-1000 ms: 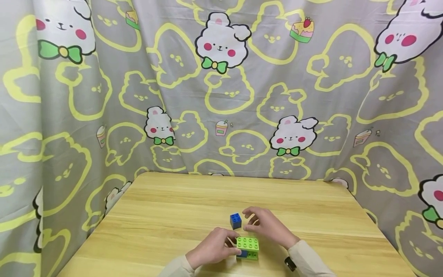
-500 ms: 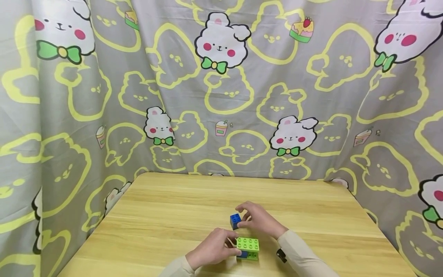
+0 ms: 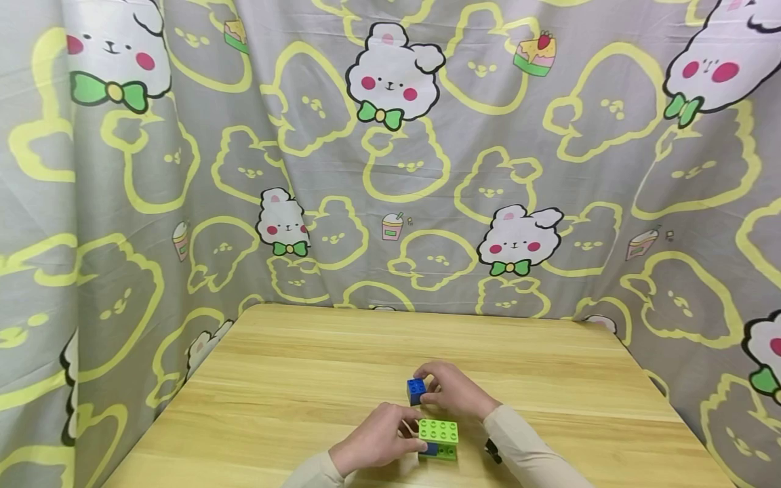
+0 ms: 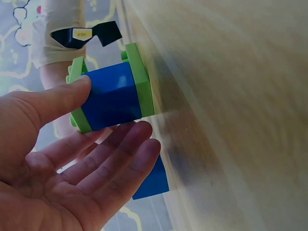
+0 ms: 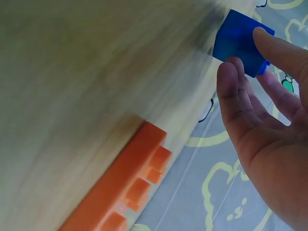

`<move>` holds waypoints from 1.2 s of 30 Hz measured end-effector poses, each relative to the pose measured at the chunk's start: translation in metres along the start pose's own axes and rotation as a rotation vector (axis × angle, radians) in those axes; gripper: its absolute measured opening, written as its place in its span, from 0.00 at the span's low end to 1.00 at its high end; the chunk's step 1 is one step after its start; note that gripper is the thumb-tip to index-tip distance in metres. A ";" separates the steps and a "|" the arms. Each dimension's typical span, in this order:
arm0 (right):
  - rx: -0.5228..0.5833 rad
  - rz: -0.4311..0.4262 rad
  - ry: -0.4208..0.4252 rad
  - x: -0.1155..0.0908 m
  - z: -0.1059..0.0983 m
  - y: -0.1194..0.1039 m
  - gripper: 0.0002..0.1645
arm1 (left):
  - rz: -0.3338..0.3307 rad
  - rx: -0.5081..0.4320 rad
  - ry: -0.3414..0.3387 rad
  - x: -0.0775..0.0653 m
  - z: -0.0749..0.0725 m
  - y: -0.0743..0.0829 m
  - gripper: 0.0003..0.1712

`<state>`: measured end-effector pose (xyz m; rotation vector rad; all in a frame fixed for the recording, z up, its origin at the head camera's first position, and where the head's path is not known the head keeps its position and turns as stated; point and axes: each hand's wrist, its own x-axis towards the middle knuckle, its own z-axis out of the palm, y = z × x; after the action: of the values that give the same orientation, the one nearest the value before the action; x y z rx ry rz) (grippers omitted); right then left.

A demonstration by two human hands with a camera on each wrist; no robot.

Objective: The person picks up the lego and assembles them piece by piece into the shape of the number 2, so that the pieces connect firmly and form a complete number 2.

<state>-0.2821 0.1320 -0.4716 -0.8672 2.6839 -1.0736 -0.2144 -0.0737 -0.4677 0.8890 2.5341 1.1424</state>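
Two light-green plates (image 3: pixel 438 430), two blue blocks (image 5: pixel 240 41), one orange brick (image 5: pixel 117 175), one wooden table (image 3: pixel 317 366)

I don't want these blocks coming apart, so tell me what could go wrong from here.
The top green plate might tilt or pop off if its right end is pressed: the inner blue brick seems to support only the left part, with a gap beside it. The loose blue brick could slip, since the right hand appears to hold it just by thumb and fingers.

Right hand (image 5: pixel 275 149) at blue block (image 5: pixel 237 39), orange brick (image 5: pixel 118 175) nearby
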 end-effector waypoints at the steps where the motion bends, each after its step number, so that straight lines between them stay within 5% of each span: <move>1: 0.006 0.009 -0.001 0.000 0.000 0.000 0.20 | 0.000 0.001 0.000 0.000 0.000 0.000 0.10; 36: 0.040 0.056 0.093 -0.033 -0.013 0.000 0.19 | -0.002 -0.008 0.003 0.000 0.001 0.001 0.11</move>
<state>-0.2590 0.1577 -0.4650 -0.7485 2.7333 -1.1792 -0.2137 -0.0727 -0.4678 0.8828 2.5308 1.1527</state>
